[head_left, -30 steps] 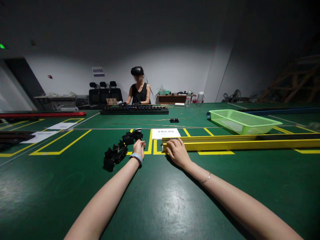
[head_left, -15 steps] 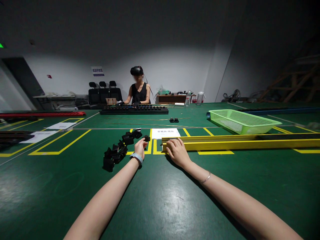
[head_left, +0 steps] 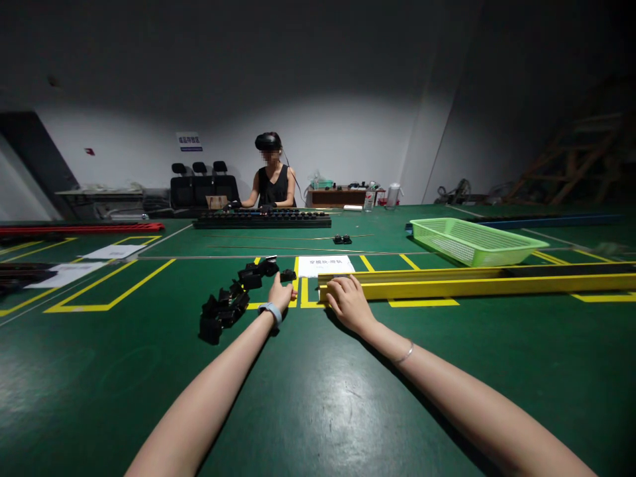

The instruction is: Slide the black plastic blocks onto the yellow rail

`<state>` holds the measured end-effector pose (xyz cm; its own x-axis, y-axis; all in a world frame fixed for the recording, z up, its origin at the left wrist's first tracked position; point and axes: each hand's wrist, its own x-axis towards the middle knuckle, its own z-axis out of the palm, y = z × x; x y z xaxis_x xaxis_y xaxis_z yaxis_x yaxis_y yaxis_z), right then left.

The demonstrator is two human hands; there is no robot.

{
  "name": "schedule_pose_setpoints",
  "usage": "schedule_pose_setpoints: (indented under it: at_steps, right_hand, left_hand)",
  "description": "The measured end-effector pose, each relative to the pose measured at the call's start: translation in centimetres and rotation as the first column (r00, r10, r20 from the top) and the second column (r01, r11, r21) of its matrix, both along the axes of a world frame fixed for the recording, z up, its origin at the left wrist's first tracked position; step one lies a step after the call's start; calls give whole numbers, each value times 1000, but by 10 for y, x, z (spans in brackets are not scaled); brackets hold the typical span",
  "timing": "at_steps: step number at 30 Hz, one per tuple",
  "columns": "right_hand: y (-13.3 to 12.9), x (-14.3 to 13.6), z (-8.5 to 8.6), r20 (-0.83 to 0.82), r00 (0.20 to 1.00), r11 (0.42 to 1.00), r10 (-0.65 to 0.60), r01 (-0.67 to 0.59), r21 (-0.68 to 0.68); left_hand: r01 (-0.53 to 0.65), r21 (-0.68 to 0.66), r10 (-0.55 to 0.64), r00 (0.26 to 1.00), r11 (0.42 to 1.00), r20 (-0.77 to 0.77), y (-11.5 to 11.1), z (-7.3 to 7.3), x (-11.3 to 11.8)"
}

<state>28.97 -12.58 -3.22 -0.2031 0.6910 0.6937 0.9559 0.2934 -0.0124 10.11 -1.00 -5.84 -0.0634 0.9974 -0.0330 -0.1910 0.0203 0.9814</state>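
My left hand (head_left: pixel 281 295) has its index finger stretched forward and its other fingers partly curled, with nothing visible in it. Just beyond its fingertip lies a small black block (head_left: pixel 288 275); whether they touch I cannot tell. A curved row of several black blocks (head_left: pixel 224 303) lies to the left of that hand. My right hand (head_left: pixel 350 301) grips the left end of a long yellow rail (head_left: pixel 447 289), its fingers bent over the top and its thumb on the near side. A dark strip (head_left: pixel 561 271) shows in the rail farther right.
Behind the rail stands a light green basket (head_left: pixel 477 242). A white printed sheet (head_left: pixel 325 265) lies by the rail's end. Two small black pieces (head_left: pixel 342 239) and thin rods lie farther back. Across the table, a person (head_left: pixel 273 182) works at a long black rail (head_left: pixel 263 220).
My left hand's index finger has straightened away from the small black block, which now lies just behind it. My right hand stays on the rail. The view has shifted slightly.
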Motion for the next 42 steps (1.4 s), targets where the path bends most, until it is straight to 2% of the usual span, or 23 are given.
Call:
schedule_pose_setpoints:
  at_steps: [8, 14, 22, 24, 26, 29, 32, 34, 38, 42]
  right_hand:
    - [0, 0, 0, -7, 1000, 1000, 11, -11, -3]
    - [0, 1, 0, -22, 1000, 1000, 17, -17, -1]
    - [0, 1, 0, -18, 1000, 1000, 9, -10, -4]
    - [0, 1, 0, -18, 1000, 1000, 9, -9, -4]
    - [0, 1, 0, -18, 1000, 1000, 12, -12, -7]
    - [0, 1, -1, -20, 1000, 1000, 17, -17, -11]
    - [0, 1, -1, -23, 1000, 1000, 20, -20, -9]
    - [1, 1, 0, -23, 1000, 1000, 21, -22, -8]
    - [1, 0, -1, -23, 1000, 1000, 19, -19, -8]
    - [2, 1, -2, -20, 1000, 1000, 19, -19, -9]
  left_hand:
    - [-61, 117, 70, 995, 991, -71, -2, -3, 2]
    - [21, 193, 17, 981, 981, -192, -3, -1, 2]
    - [37, 150, -19, 993, 988, -119, 1, 5, 3]
    - [80, 224, -30, 975, 971, -219, -5, 6, 4]
    - [176, 352, 0, 894, 919, -447, -14, 7, 4]
    - [342, 437, 135, 640, 832, -757, -27, 11, 4]
    - [390, 376, 223, 384, 841, -896, -36, 14, 4]
    - [395, 350, 258, 268, 849, -928, -38, 15, 4]
    - [405, 327, 299, 135, 854, -945, -38, 15, 5]
    - [402, 297, 295, 70, 866, -953, -39, 15, 5]
